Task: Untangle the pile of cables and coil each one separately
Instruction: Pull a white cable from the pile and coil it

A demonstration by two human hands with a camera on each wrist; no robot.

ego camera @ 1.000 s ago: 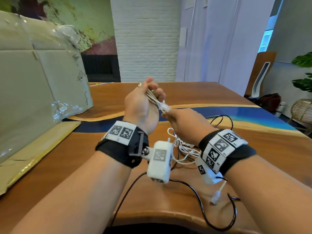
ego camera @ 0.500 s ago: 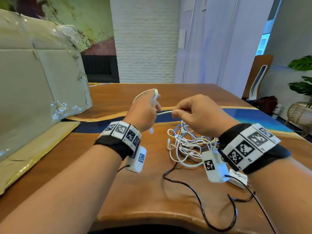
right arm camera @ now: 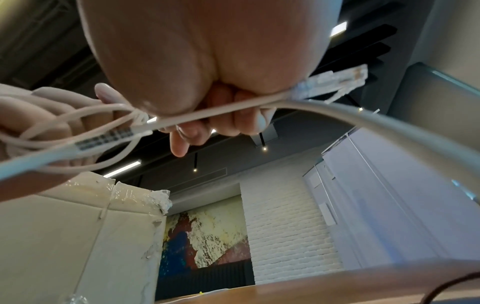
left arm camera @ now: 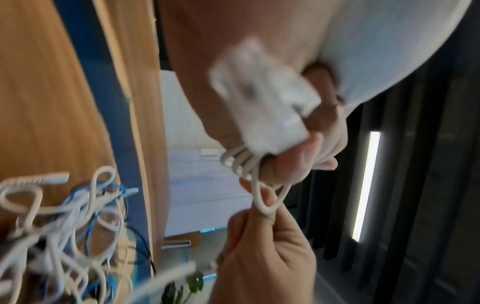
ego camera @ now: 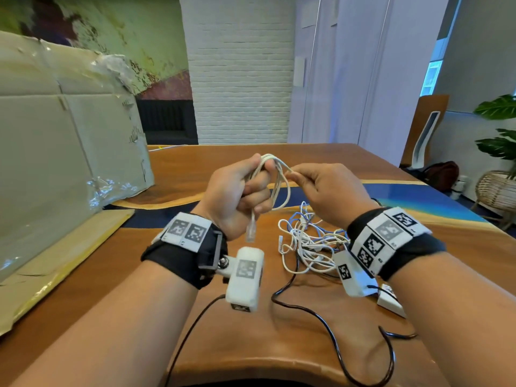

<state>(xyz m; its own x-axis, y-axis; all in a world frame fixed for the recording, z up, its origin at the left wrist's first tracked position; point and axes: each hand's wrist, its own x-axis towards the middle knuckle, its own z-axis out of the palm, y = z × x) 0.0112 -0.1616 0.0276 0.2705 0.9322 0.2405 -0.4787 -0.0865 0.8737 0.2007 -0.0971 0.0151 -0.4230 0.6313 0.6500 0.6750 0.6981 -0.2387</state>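
- White cable (ego camera: pixel 275 185): several loops are being held above the table, gathered in the left hand; one clear plug end (ego camera: pixel 251 233) is hanging below that fist.
- Left hand (ego camera: pixel 237 196): fingers are curling tight around the bundled loops, raised over the table's middle.
- Right hand (ego camera: pixel 326 191): thumb and fingertips are pinching one strand of the white cable just beside the left fist; the remaining fingers are curling inward.
- Cable pile (ego camera: pixel 310 244): thin white and blue leads are lying tangled on the table, under the right wrist and near the hands.
- Black cable (ego camera: pixel 332 333): it is trailing from the pile in a wide curve toward the table's near edge.
- White adapter (ego camera: pixel 391 303): it is resting on the table beneath the right forearm, partly hidden.
- Table (ego camera: pixel 195 169): a wooden top with a blue band running across it is carrying the pile.
- Cardboard box (ego camera: pixel 64 141): taped and large, it is standing on the table's left side, well apart from the pile.
- Potted plant (ego camera: pixel 499 129): it is standing at the far right, off the table.
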